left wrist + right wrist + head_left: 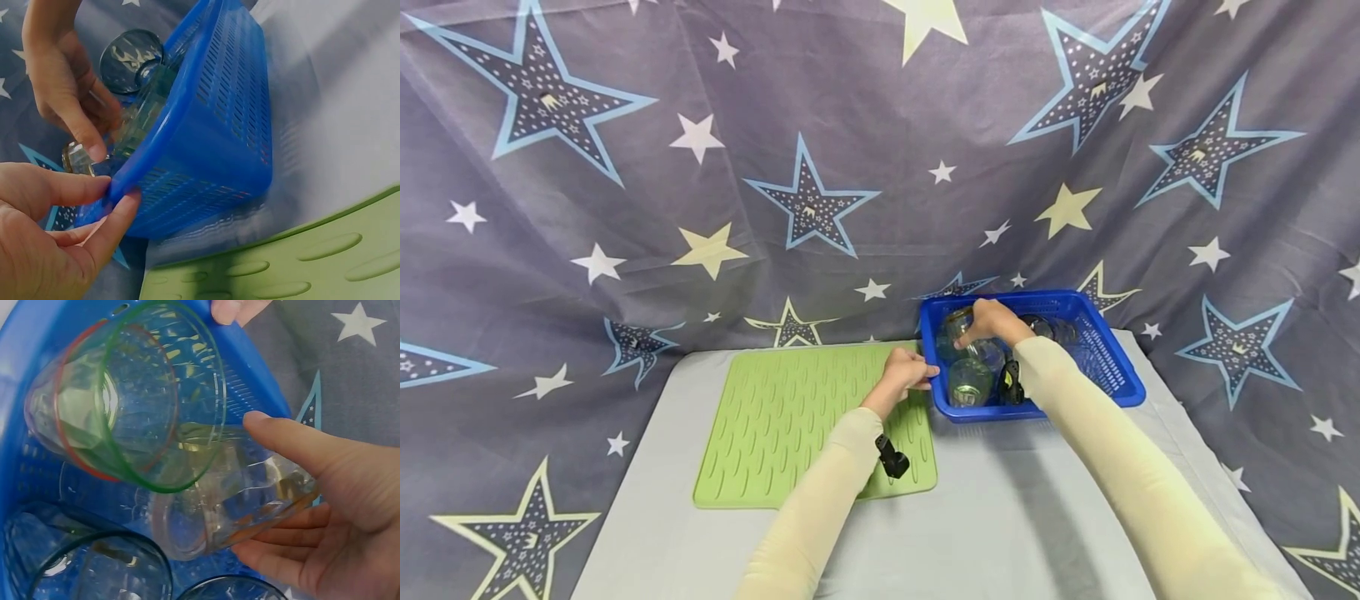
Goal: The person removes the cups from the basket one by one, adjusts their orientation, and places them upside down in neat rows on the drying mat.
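A person's two hands work at a blue plastic basket (215, 140) of drinking glasses, at the far right of a table (985, 525) covered in pale cloth. The left hand (904, 371) pinches the basket's near-left rim, its thumb on one side and its fingertips on the other. The right hand (988, 323) reaches inside the basket's left end and holds a clear glass (240, 481), which lies tilted there; the thumb is along one side and the fingers are curled beneath the other. Close by, a green-rimmed glass (165, 403) appears nested with a red-rimmed glass (47, 412), and dark-tinted glasses (103, 575) sit further along in the same basket. To the left, just beside the basket, a green ridged mat (797, 417) lies flat. Both arms wear cream sleeves (823, 512), with a small black camera (892, 457) at each wrist. Behind hangs a grey curtain (887, 100) printed with blue, white and yellow stars
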A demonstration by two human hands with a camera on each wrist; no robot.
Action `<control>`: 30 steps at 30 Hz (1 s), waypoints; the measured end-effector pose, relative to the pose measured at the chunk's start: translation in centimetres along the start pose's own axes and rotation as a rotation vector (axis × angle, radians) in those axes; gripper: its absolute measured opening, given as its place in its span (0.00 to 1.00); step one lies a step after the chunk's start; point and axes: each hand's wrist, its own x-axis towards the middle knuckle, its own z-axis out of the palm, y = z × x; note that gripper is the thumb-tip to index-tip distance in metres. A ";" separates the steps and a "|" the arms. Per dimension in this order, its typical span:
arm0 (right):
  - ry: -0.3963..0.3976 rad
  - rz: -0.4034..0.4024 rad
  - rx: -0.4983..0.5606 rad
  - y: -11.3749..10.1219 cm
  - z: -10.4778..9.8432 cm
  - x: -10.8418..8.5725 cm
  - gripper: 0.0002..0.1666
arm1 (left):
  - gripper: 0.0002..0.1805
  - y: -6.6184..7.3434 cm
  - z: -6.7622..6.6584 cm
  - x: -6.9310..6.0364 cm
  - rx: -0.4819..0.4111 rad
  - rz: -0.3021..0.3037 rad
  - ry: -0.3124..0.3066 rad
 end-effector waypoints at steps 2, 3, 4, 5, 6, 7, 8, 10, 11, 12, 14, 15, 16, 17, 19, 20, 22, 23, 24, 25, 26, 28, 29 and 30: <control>0.003 0.007 0.012 0.2 0.2 0.0 0.52 | 0.15 0.0 0.0 0.0 0.001 -0.010 0.000; 0.003 0.009 0.016 0.3 0.3 0.0 0.51 | 0.15 -0.1 0.0 0.0 0.003 -0.014 0.002; 0.006 0.007 0.018 0.4 0.4 0.1 0.51 | 0.14 -0.1 0.1 0.0 0.006 -0.018 0.004; 0.011 0.008 0.022 0.5 0.5 0.1 0.51 | 0.14 -0.1 0.1 0.0 0.009 -0.021 0.007; 0.015 0.008 0.027 0.6 0.6 0.2 0.52 | 0.14 0.0 0.1 0.0 0.012 -0.025 0.011; 0.018 0.008 0.031 0.7 0.6 0.3 0.52 | 0.13 0.0 0.1 0.0 0.015 -0.027 0.014; 0.021 0.007 0.036 0.8 0.7 0.3 0.51 | 0.13 0.0 0.1 0.1 0.018 -0.029 0.017; 0.027 0.003 0.046 0.9 0.8 0.4 0.52 | 0.13 0.0 0.1 0.1 0.026 -0.030 0.020; 0.029 0.002 0.052 0.9 0.8 0.5 0.53 | 0.14 0.0 0.1 0.1 0.027 -0.030 0.021; 0.029 0.000 0.059 0.9 0.8 0.5 0.52 | 0.14 0.1 0.1 0.2 0.028 -0.029 0.022; 0.033 -0.002 0.069 0.9 0.9 0.4 0.52 | 0.14 0.1 0.1 0.2 0.030 -0.025 0.021; 0.034 -0.003 0.075 1.0 0.9 0.4 0.52 | 0.13 0.1 0.1 0.3 0.028 -0.024 0.021; 0.038 -0.002 0.082 1.0 0.9 0.4 0.51 | 0.13 0.1 0.1 0.3 0.026 -0.024 0.022; 0.041 -0.001 0.089 1.0 0.9 0.4 0.50 | 0.13 0.1 0.1 0.3 0.026 -0.023 0.022; 0.047 0.002 0.100 1.0 0.9 0.3 0.49 | 0.12 0.1 0.1 0.4 0.028 -0.026 0.022; 0.051 0.004 0.103 1.0 1.0 0.4 0.48 | 0.11 0.1 0.2 0.4 0.031 -0.028 0.022; 0.058 0.009 0.111 1.0 1.0 0.4 0.48 | 0.10 0.1 0.2 0.5 0.036 -0.033 0.022; 0.062 0.011 0.114 1.0 1.0 0.4 0.47 | 0.10 0.1 0.2 0.5 0.037 -0.036 0.022; 0.066 0.013 0.115 1.0 1.0 0.4 0.45 | 0.10 0.1 0.2 0.5 0.038 -0.039 0.022; 0.076 0.014 0.118 1.0 1.0 0.4 0.44 | 0.10 0.0 0.3 0.5 0.037 -0.040 0.022; 0.085 0.013 0.122 1.0 1.0 0.4 0.41 | 0.11 0.0 0.3 0.5 0.036 -0.041 0.021; 0.095 0.019 0.140 1.0 1.0 0.5 0.33 | 0.11 0.0 0.3 0.5 0.027 -0.039 0.022; 0.100 0.019 0.147 1.1 0.9 0.5 0.31 | 0.12 0.0 0.3 0.5 0.022 -0.037 0.022; 0.108 0.017 0.156 1.1 0.8 0.4 0.30 | 0.12 -0.1 0.3 0.5 0.017 -0.034 0.021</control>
